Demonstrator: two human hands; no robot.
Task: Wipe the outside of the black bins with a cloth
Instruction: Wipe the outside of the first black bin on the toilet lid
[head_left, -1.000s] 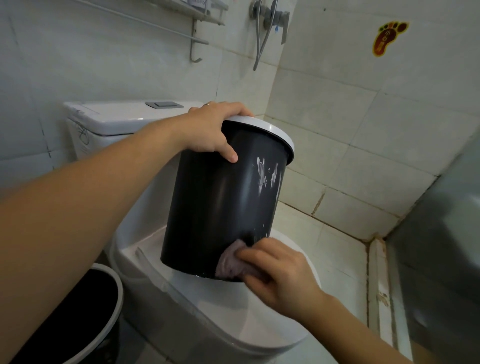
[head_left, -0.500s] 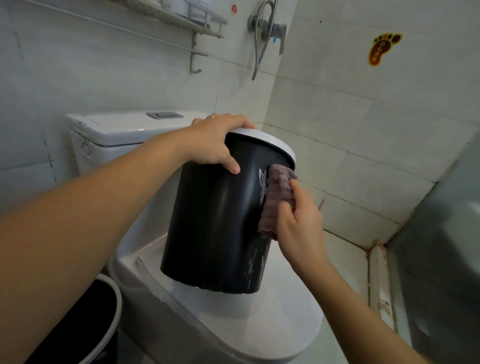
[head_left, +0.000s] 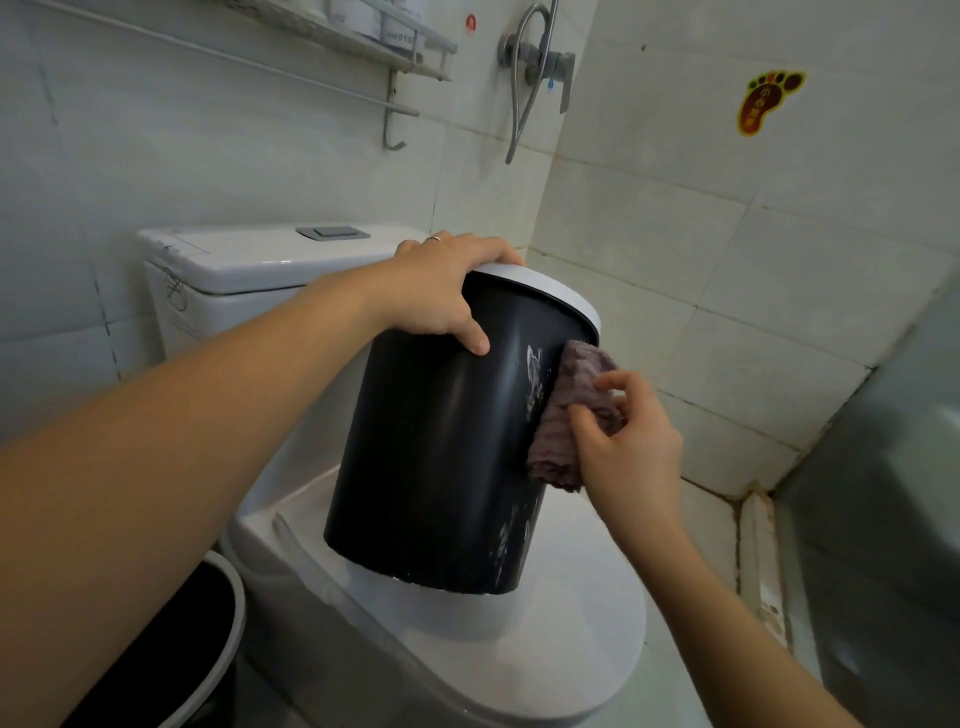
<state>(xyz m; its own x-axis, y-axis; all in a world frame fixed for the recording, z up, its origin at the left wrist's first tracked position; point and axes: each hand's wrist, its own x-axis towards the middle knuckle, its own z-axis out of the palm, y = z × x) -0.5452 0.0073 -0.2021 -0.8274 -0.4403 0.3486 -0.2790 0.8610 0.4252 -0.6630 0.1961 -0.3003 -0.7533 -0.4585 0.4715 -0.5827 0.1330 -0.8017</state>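
Black bin (head_left: 436, 467): smooth plastic with a soft sheen, smeared with whitish streaks near its white plastic rim band (head_left: 550, 293). Cloth (head_left: 576, 410) against the bin's side: mauve, ribbed, matt terry weave. Toilet lid (head_left: 545, 660) beneath the bin: glossy white. Wall tiles (head_left: 727, 270) behind the bin: pale glazed ceramic with stained grout. Shower fitting (head_left: 540, 67) above the bin: brushed metal.

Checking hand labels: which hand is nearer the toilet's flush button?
Left. The left hand grips the black bin's rim just below the flush button; the right hand is farther, lower right.
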